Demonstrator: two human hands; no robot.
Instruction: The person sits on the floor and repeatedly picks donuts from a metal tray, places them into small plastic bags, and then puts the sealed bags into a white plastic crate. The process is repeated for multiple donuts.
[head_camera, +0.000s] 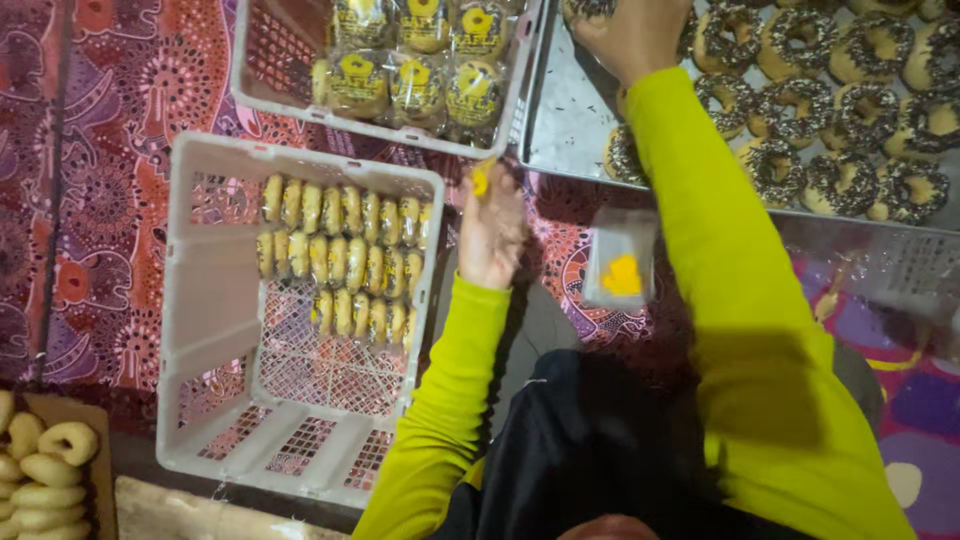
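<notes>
Yellow sticker (480, 181) in left hand (490, 235)

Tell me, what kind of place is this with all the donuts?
Probably a small home donut-packing spot on the floor: a metal tray of sprinkled donuts, white crates of wrapped donuts, and a patterned floor cloth.

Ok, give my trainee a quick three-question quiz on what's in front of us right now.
1. The right hand is over which? A) a metal tray of sprinkled doughnuts B) a bucket C) a sink
2. True or false: the white crate beside the left hand is completely filled with wrapped doughnuts.
3. What colour is the small piece pinched in the left hand?

Key: 1 A. 2 False, only the far part holds rows. 3 Yellow.
</notes>
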